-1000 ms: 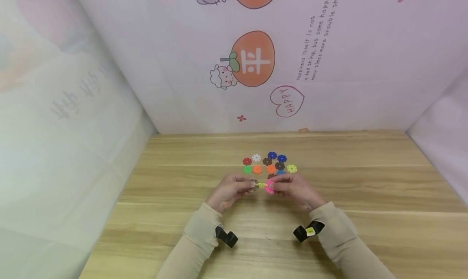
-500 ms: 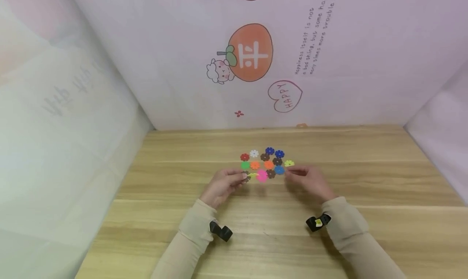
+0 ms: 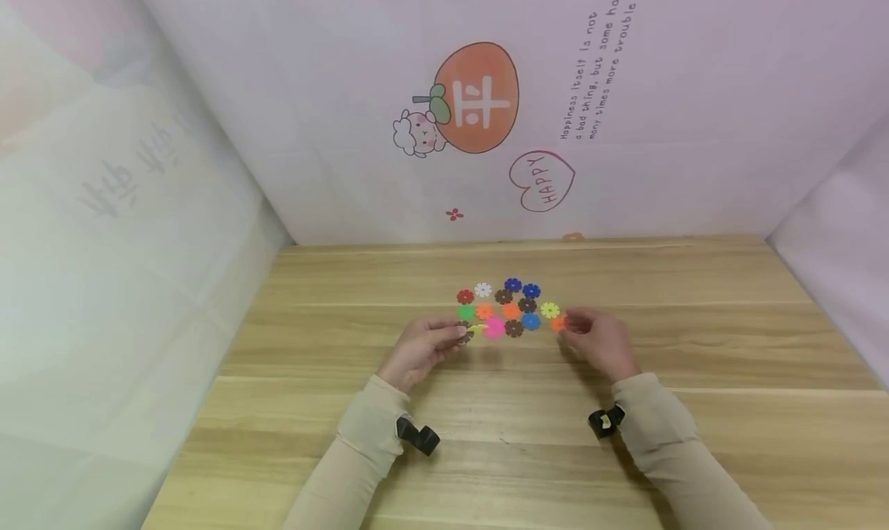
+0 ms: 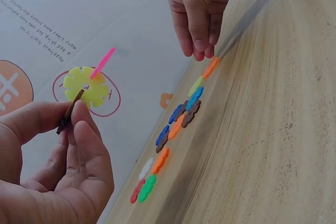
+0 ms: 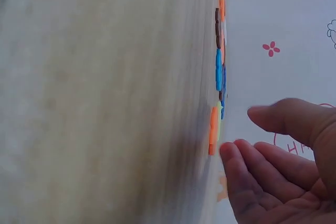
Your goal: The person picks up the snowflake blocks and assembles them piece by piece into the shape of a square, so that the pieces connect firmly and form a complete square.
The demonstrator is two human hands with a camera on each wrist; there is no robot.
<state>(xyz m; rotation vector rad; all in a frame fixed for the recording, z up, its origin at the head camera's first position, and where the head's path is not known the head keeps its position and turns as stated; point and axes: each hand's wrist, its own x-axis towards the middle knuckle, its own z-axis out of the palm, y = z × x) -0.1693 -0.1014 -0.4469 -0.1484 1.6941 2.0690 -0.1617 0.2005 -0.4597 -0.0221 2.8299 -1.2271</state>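
Observation:
My left hand [image 3: 424, 352] pinches a brown notched snowflake disc [image 4: 70, 113] between thumb and fingers, above the table. Slotted into it is a yellow disc [image 4: 77, 80], and a pink disc [image 3: 494, 328] is joined to the yellow one's far side. Over on the right, my right hand [image 3: 603, 343] hovers beside an orange disc [image 3: 559, 324] lying at the right end of the loose discs. In the right wrist view its thumb and fingers are apart, with nothing between them; the orange disc [image 5: 212, 129] lies just beyond the fingertips.
Several loose discs lie flat on the wooden table [image 3: 486, 453], among them a red [image 3: 464, 297], a green [image 3: 466, 312], a blue [image 3: 531, 322] and a yellow-green one [image 3: 550, 310]. A printed cloth wall [image 3: 333, 144] rises behind the table.
My right hand has let go of the pink disc and moved right, past the blue disc, to the orange one. The left hand keeps hold of the joined discs, having shifted slightly left.

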